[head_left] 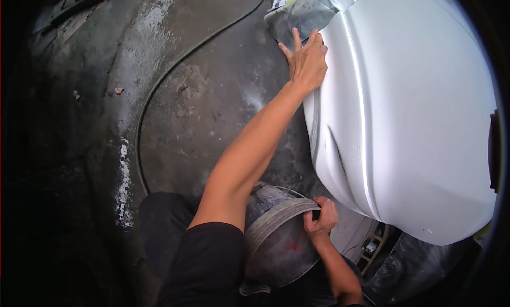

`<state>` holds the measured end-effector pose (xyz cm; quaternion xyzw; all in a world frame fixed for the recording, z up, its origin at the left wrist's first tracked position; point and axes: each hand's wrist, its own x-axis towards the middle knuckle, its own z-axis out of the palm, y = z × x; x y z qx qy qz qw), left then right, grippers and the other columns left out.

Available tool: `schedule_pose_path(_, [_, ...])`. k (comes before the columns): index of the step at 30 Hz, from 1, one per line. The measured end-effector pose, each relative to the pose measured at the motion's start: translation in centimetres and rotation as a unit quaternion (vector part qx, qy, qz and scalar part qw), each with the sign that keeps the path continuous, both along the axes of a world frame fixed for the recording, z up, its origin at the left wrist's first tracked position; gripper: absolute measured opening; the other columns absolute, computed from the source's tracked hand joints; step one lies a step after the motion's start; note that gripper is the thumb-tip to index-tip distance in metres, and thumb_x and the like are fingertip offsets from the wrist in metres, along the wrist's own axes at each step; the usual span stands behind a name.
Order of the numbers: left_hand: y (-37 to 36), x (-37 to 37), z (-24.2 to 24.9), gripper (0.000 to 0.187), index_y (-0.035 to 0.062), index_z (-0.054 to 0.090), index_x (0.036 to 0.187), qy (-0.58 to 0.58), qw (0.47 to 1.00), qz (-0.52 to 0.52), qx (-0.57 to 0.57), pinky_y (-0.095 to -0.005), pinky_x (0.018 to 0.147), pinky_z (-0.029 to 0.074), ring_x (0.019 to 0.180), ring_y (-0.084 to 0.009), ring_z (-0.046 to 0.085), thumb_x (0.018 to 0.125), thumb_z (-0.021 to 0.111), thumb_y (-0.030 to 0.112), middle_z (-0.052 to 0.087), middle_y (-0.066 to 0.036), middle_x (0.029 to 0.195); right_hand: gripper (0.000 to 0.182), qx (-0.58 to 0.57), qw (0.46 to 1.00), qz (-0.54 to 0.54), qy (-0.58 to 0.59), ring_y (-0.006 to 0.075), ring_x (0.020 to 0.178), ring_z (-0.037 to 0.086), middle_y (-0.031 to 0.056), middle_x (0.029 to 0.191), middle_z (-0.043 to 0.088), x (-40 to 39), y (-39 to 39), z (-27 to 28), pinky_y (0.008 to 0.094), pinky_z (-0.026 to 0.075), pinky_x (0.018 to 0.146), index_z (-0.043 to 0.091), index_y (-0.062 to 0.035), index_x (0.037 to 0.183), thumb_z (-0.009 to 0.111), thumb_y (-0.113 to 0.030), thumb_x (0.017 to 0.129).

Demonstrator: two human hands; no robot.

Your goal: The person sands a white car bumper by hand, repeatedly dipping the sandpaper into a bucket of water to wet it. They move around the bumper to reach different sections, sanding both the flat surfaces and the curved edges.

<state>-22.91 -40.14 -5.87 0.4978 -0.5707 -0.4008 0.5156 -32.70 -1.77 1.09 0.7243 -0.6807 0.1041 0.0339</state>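
A smooth, glossy white car body panel [419, 110] with a raised crease fills the right side. My left hand [309, 60] reaches far forward, fingers spread, against the panel's left edge. Its fingertips lie beside crumpled silvery masking film [305, 20] at the panel's top. Low in front of me, a worn, stained bucket [284, 243] is tilted so that part of its inside shows. My right hand [322, 219] is closed on the right side of its ridged rim, with the thumb and fingers bent around it.
A dark hose [159, 84] curves across the stained concrete floor [212, 105]. Small brownish bits [118, 91] lie to the left. Dark plastic sheeting [414, 264] and a light frame-like piece [374, 247] sit below the panel at the lower right.
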Motion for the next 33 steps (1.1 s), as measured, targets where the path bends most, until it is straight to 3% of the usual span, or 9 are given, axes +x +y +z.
schedule_pose_path(9, [0.4, -0.2, -0.2, 0.046, 0.0046, 0.055, 0.148, -0.023, 0.999, 0.01, -0.026, -0.0819, 0.119, 0.008, 0.158, -0.0514, 0.015, 0.112, 0.04, 0.03, 0.041, -0.009, 0.168, 0.028, 0.0, 1.0, 0.012, 0.01, 0.0382, 0.081, 0.068, 0.0175, 0.095, 0.072, 0.1, -0.1, 0.1, 0.0453, 0.054, 0.073, 0.068, -0.0007, 0.101, 0.071, -0.018, 0.08])
schedule_pose_path(11, [-2.0, 0.4, 0.2, 0.048, 0.0045, 0.051, 0.151, -0.057, 0.998, -0.011, -0.013, -0.0817, 0.119, 0.007, 0.157, -0.0519, 0.018, 0.112, 0.04, 0.03, 0.04, -0.01, 0.167, 0.027, 0.004, 1.0, 0.004, 0.008, 0.0382, 0.082, 0.068, 0.0177, 0.095, 0.072, 0.2, -0.3, 0.0, 0.0452, 0.054, 0.073, 0.068, -0.0006, 0.101, 0.071, -0.018, 0.08])
schedule_pose_path(14, [0.3, 0.8, 1.1, 0.051, 0.0025, 0.046, 0.155, -0.034, 0.999, -0.024, -0.019, -0.0784, 0.121, 0.008, 0.157, -0.0506, 0.022, 0.112, 0.041, 0.03, 0.039, -0.014, 0.168, 0.027, 0.004, 1.0, 0.002, 0.006, 0.0383, 0.082, 0.068, 0.018, 0.096, 0.071, 0.3, -0.1, 0.2, 0.0452, 0.054, 0.074, 0.067, -0.0003, 0.1, 0.071, -0.016, 0.079])
schedule_pose_path(18, [15.3, -0.4, 2.4, 0.06, -0.0079, 0.035, 0.159, 0.078, 0.994, -0.068, -0.028, -0.068, 0.126, 0.005, 0.159, -0.0444, 0.024, 0.111, 0.041, 0.028, 0.033, -0.027, 0.168, 0.026, 0.007, 1.0, 0.008, 0.005, 0.0388, 0.082, 0.068, 0.0183, 0.096, 0.071, 0.3, -0.2, 0.5, 0.0449, 0.054, 0.074, 0.067, 0.0002, 0.1, 0.071, -0.014, 0.078])
schedule_pose_path(22, [10.2, -0.1, 1.6, 0.058, -0.0049, 0.039, 0.159, 0.068, 0.994, -0.059, -0.054, -0.0704, 0.125, 0.001, 0.158, -0.0437, 0.025, 0.113, 0.038, 0.031, 0.038, -0.022, 0.167, 0.026, 0.014, 1.0, -0.004, 0.006, 0.039, 0.083, 0.068, 0.0183, 0.096, 0.071, 0.5, 0.0, 0.5, 0.0447, 0.054, 0.074, 0.067, 0.0003, 0.099, 0.071, -0.013, 0.077])
schedule_pose_path(24, [4.0, 1.0, 1.0, 0.054, -0.0021, 0.044, 0.156, 0.0, 0.998, -0.043, -0.051, -0.0762, 0.122, 0.006, 0.157, -0.0446, 0.027, 0.113, 0.037, 0.031, 0.04, -0.018, 0.167, 0.027, 0.012, 1.0, -0.011, 0.004, 0.0388, 0.083, 0.068, 0.0184, 0.096, 0.071, 0.8, -0.1, 0.5, 0.0446, 0.054, 0.074, 0.067, 0.0003, 0.1, 0.07, -0.012, 0.076])
schedule_pose_path(27, [2.0, 1.1, 1.3, 0.054, -0.0024, 0.045, 0.155, -0.051, 0.997, -0.029, -0.045, -0.0781, 0.12, 0.009, 0.157, -0.0452, 0.025, 0.113, 0.038, 0.03, 0.04, -0.019, 0.166, 0.027, 0.013, 1.0, -0.008, -0.008, 0.0387, 0.083, 0.068, 0.0183, 0.096, 0.071, 0.9, -0.2, 0.8, 0.0448, 0.054, 0.074, 0.067, 0.0003, 0.1, 0.07, -0.011, 0.075])
schedule_pose_path(31, [15.4, 0.0, 1.4, 0.057, -0.0006, 0.04, 0.16, 0.04, 0.996, -0.072, -0.031, -0.0765, 0.121, 0.001, 0.16, -0.0433, 0.021, 0.112, 0.04, 0.03, 0.036, -0.017, 0.17, 0.027, 0.016, 1.0, -0.018, -0.003, 0.0386, 0.082, 0.068, 0.0183, 0.094, 0.071, 0.7, 0.1, 0.7, 0.0446, 0.054, 0.074, 0.067, 0.0003, 0.098, 0.07, -0.011, 0.075])
schedule_pose_path(33, [15.2, 0.2, 0.9, 0.057, -0.0003, 0.039, 0.16, 0.036, 0.995, -0.084, -0.041, -0.0759, 0.121, -0.001, 0.16, -0.0433, 0.019, 0.112, 0.04, 0.031, 0.035, -0.017, 0.17, 0.026, 0.015, 1.0, -0.017, -0.008, 0.0386, 0.082, 0.067, 0.018, 0.093, 0.071, 0.8, -0.3, 0.8, 0.0446, 0.054, 0.074, 0.068, 0.0003, 0.098, 0.07, -0.012, 0.075])
